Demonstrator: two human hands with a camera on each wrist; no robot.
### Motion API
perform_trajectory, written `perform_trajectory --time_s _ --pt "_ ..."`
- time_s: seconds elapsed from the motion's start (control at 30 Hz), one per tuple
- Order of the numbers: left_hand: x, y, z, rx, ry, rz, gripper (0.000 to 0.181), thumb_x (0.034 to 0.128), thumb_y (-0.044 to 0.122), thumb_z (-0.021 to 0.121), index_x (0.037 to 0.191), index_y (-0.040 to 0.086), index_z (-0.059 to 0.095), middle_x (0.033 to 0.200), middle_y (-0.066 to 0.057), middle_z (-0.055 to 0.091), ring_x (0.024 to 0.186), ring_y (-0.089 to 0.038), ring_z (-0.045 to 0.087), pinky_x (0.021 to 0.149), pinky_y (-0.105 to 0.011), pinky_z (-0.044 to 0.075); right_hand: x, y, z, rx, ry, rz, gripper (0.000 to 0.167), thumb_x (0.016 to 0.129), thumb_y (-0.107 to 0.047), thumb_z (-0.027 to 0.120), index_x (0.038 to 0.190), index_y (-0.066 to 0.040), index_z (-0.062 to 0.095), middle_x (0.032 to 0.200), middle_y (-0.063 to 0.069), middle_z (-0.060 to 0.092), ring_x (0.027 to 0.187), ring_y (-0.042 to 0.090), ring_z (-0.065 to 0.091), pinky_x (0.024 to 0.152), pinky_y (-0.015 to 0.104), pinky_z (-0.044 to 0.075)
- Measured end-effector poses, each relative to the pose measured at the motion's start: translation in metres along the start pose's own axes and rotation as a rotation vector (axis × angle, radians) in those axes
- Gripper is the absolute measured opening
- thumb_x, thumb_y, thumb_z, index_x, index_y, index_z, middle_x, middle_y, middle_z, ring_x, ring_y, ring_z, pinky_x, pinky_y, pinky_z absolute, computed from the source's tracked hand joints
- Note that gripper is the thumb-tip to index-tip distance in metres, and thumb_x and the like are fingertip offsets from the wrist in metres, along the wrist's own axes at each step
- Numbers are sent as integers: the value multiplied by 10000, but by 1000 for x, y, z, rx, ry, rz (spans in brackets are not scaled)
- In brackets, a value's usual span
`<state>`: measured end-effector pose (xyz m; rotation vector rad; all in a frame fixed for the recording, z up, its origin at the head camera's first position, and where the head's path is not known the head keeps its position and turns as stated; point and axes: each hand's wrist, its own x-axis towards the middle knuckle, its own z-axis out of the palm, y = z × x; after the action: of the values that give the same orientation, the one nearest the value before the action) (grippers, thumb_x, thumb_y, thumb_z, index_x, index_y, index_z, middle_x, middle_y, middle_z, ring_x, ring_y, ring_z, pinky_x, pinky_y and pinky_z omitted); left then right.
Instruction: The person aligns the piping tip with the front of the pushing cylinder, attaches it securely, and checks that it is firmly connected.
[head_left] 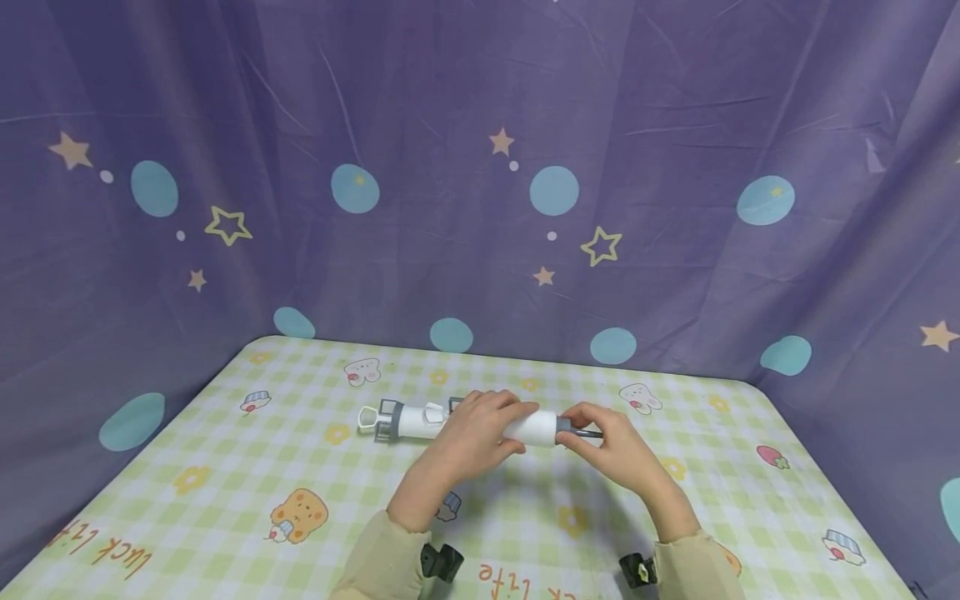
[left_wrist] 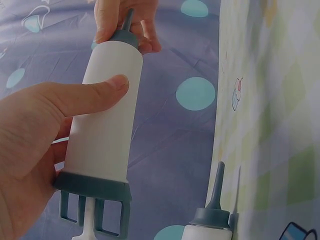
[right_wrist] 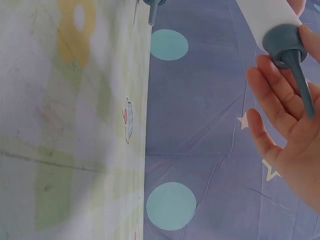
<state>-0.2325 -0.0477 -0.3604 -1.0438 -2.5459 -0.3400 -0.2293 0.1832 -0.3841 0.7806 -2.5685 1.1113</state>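
Note:
My left hand (head_left: 476, 433) grips the barrel of a large white syringe (head_left: 534, 428), held up above the table, with the thumb laid across the barrel. At the syringe's right end, my right hand (head_left: 611, 446) pinches the grey nozzle cap (right_wrist: 284, 42) between thumb and fingers. The thin tapered nozzle (right_wrist: 301, 87) points toward the right palm. In the left wrist view a grey flange (left_wrist: 92, 185) with square grips and part of a white plunger show below the left hand. A second white syringe (head_left: 417, 423) lies on the table, partly hidden behind the left hand; its grey nozzle (left_wrist: 218, 185) shows in the left wrist view.
The table carries a green checked cloth (head_left: 300, 442) printed with cartoon figures. A purple curtain (head_left: 450, 275) with stars and blue dots hangs behind the table and at both sides. Dark straps with small devices (head_left: 442, 562) sit at the wrists.

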Motion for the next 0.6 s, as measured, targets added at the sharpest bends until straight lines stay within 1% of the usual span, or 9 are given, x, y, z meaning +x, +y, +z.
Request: perform_trajectory --time_s 0.1,0.23,0.33,0.4,0.5,0.6 --pt "0 0 0 2 -1 0 537 751 327 720 1248 221 548 1102 37 596 986 -138 566 858 -339 433 0 0 0 -1 -10 11 136 856 -303 618 974 -236 626 915 -127 642 922 121 591 777 319 500" --pt "0 1 -1 8 -5 -4 530 760 336 712 1251 220 546 1102 38 595 988 -137 564 857 -338 433 0 -2 0 4 -10 22 249 826 -346 646 1045 -234 606 979 -111 637 939 115 588 795 347 498" --pt "0 1 -2 14 -7 -8 527 766 339 707 1253 224 543 1101 44 593 988 -131 562 864 -333 431 0 -1 0 11 8 -8 362 774 -345 701 1095 -223 588 1027 -98 622 927 93 583 815 383 493" --pt "0 1 -3 16 -7 -8 527 766 338 706 1254 223 543 1100 44 593 987 -130 563 865 -332 432 1 0 1 13 21 -37 402 742 -326 733 1100 -216 586 1033 -96 617 911 74 580 826 391 488" --pt "0 0 -2 16 -4 -5 528 764 339 707 1252 218 546 1101 41 594 989 -134 564 857 -336 434 1 1 1 11 35 -70 386 736 -292 742 1083 -207 593 1014 -97 619 891 64 577 820 384 487" --pt "0 0 -1 18 3 -5 532 757 336 713 1249 215 550 1102 40 596 989 -138 565 845 -340 438 1 0 1 9 39 -68 354 745 -283 735 1064 -205 602 997 -93 627 889 73 580 797 356 495"
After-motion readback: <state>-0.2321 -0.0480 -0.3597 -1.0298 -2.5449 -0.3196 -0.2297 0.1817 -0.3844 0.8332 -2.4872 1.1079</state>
